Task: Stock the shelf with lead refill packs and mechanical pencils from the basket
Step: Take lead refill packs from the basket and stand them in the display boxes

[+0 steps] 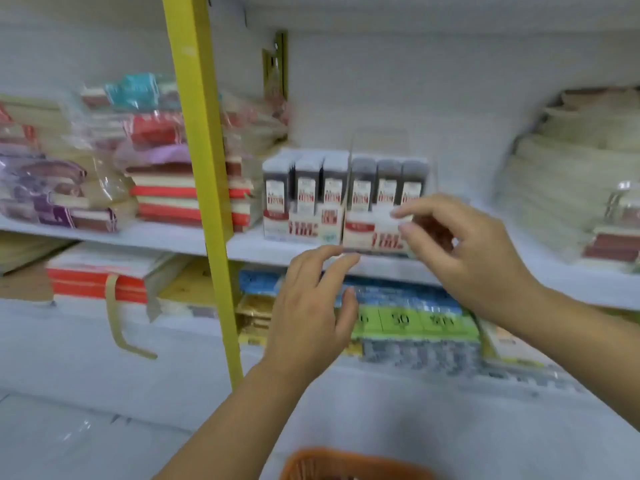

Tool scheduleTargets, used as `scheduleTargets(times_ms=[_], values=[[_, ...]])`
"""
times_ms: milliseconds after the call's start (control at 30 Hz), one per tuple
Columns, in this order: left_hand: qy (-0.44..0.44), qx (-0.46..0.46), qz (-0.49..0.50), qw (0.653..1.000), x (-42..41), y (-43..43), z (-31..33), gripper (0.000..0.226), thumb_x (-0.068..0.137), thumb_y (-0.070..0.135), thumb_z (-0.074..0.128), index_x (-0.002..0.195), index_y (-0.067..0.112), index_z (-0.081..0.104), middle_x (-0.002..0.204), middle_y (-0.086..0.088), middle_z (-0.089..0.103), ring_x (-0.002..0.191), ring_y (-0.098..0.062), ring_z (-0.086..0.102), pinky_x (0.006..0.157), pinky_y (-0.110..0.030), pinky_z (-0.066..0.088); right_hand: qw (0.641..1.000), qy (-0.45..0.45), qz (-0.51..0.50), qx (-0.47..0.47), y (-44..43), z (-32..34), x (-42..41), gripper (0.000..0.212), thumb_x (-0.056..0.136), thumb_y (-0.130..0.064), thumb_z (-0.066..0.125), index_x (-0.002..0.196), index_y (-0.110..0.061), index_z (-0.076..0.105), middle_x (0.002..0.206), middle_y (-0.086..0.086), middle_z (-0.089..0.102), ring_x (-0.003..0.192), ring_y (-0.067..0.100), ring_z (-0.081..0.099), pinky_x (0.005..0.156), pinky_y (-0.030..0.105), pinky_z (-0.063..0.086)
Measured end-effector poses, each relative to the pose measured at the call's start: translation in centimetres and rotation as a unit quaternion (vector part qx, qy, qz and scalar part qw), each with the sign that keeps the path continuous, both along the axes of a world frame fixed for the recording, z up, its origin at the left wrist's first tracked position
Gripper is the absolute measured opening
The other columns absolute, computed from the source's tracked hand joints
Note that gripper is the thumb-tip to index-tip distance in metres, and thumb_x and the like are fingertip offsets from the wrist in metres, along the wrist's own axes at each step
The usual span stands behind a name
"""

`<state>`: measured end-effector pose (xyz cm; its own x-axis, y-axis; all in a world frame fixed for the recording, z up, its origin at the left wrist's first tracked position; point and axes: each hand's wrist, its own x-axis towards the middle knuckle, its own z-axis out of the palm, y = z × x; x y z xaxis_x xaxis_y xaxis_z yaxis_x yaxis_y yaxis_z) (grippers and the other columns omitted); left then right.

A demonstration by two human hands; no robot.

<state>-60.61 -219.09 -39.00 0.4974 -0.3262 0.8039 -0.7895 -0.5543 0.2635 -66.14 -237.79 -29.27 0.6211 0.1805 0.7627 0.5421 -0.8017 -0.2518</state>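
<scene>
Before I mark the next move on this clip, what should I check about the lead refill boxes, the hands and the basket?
1. Right display box on the shelf: ok, it stands upright on the board.
2. Next to the left display box: ok, side by side, fronts facing out.
3. Right hand grip: cannot tell; its fingers curl at the box's front right corner, but the frame is blurred.
4. Left hand free: ok, fingers relaxed by the shelf edge below the box, holding nothing.
5. Basket stock left: cannot tell, only its orange rim shows.
</scene>
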Motion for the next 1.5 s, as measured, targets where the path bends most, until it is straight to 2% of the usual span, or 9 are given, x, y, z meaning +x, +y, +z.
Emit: scheduleTargets(times_ms=[100, 233, 400, 633, 733, 1000, 1233, 1333, 1500], values=[[0.122, 0.121, -0.048, 0.984, -2.5, 0.9, -5.7, 0.041, 0.094, 0.018, 0.062, 0.134, 0.015, 0.059, 0.133, -0.006, 0.055, 0.124, -0.025, 0.048, 0.102, -0.036, 0.043, 0.975, 0.222, 0.015, 0.023, -0.6, -8.6, -2.9, 0.010, 0.094, -0.033, 0.056, 0.102, -0.036, 0.062, 0.082, -0.019, 0.061, 0.071, 0.004, 0.057, 0.062, 0.014, 0.040], [0.360, 0.299, -0.064, 0.881, -4.7, 2.9, -16.5, 0.053, 0.101, 0.034, 0.053, 0.151, 0.025, 0.039, 0.158, -0.002, 0.031, 0.143, -0.023, 0.028, 0.114, -0.038, 0.032, 0.854, 0.517, -0.062, 0.009, -2.6, -23.6, -5.3, 0.026, 0.097, -0.027, 0.056, 0.122, -0.024, 0.059, 0.110, -0.006, 0.062, 0.089, 0.007, 0.058, 0.079, 0.021, 0.043], [0.567, 0.254, -0.026, 0.783, -7.4, 3.5, -28.5, 0.055, 0.095, 0.027, 0.065, 0.145, 0.013, 0.047, 0.147, -0.012, 0.046, 0.135, -0.025, 0.043, 0.111, -0.027, 0.031, 0.747, 0.653, -0.120, 0.044, -3.3, -38.7, -8.6, 0.045, 0.094, -0.024, 0.062, 0.136, -0.015, 0.049, 0.129, 0.010, 0.056, 0.114, 0.024, 0.055, 0.093, 0.026, 0.042], [0.656, 0.258, 0.006, 0.709, -9.0, 3.8, -37.8, 0.066, 0.089, 0.029, 0.075, 0.146, 0.018, 0.045, 0.149, -0.007, 0.048, 0.140, -0.024, 0.041, 0.117, -0.035, 0.030, 0.744, 0.641, -0.152, 0.108, -2.6, -47.2, -9.2, 0.057, 0.083, -0.009, 0.071, 0.136, -0.016, 0.051, 0.158, 0.001, 0.021, 0.124, 0.015, 0.050, 0.097, 0.016, 0.037], [0.661, 0.270, 0.023, 0.700, -8.4, 3.4, -39.2, 0.069, 0.088, 0.026, 0.076, 0.147, 0.014, 0.044, 0.152, -0.009, 0.046, 0.142, -0.026, 0.040, 0.117, -0.032, 0.027, 0.737, 0.639, -0.206, 0.079, -2.0, -49.1, -8.8, 0.048, 0.080, -0.007, 0.075, 0.124, -0.013, 0.057, 0.146, 0.006, 0.040, 0.105, 0.015, 0.055, 0.086, 0.018, 0.040], [0.624, 0.332, 0.059, 0.705, -6.9, 2.4, -41.6, 0.069, 0.094, 0.039, 0.064, 0.154, 0.021, 0.034, 0.157, -0.006, 0.038, 0.145, -0.029, 0.025, 0.122, -0.038, 0.014, 0.746, 0.626, -0.228, 0.015, -1.9, -50.4, -8.3, 0.031, 0.080, -0.016, 0.074, 0.108, -0.020, 0.064, 0.123, 0.002, 0.054, 0.115, 0.020, 0.052, 0.095, 0.029, 0.042], [0.615, 0.307, 0.073, 0.723, -6.8, 2.0, -41.8, 0.055, 0.089, 0.045, 0.070, 0.138, 0.026, 0.054, 0.141, -0.001, 0.050, 0.132, -0.025, 0.040, 0.112, -0.036, 0.031, 0.731, 0.593, -0.250, 0.226, -0.2, -50.4, -7.3, 0.013, 0.094, -0.021, 0.061, 0.100, -0.025, 0.050, 0.101, -0.007, 0.058, 0.095, 0.013, 0.059, 0.067, 0.020, 0.041], [0.623, 0.319, 0.063, 0.712, -6.2, 2.1, -41.5, 0.051, 0.091, 0.044, 0.067, 0.137, 0.026, 0.055, 0.141, -0.002, 0.052, 0.134, -0.026, 0.039, 0.113, -0.039, 0.032, 0.719, 0.613, -0.220, 0.242, 0.4, -50.8, -6.6, 0.029, 0.090, -0.027, 0.066, 0.116, -0.024, 0.054, 0.113, -0.007, 0.059, 0.107, 0.012, 0.056, 0.084, 0.025, 0.042], [0.647, 0.316, 0.049, 0.692, -5.3, 2.4, -41.4, 0.052, 0.095, 0.042, 0.064, 0.143, 0.023, 0.053, 0.144, -0.006, 0.052, 0.134, -0.027, 0.042, 0.113, -0.040, 0.035, 0.765, 0.589, -0.258, 0.026, 0.8, -51.8, -7.5, 0.061, 0.077, -0.045, 0.076, 0.130, -0.031, 0.050, 0.136, 0.000, 0.042, 0.130, 0.024, 0.033, 0.110, 0.042, 0.030]])
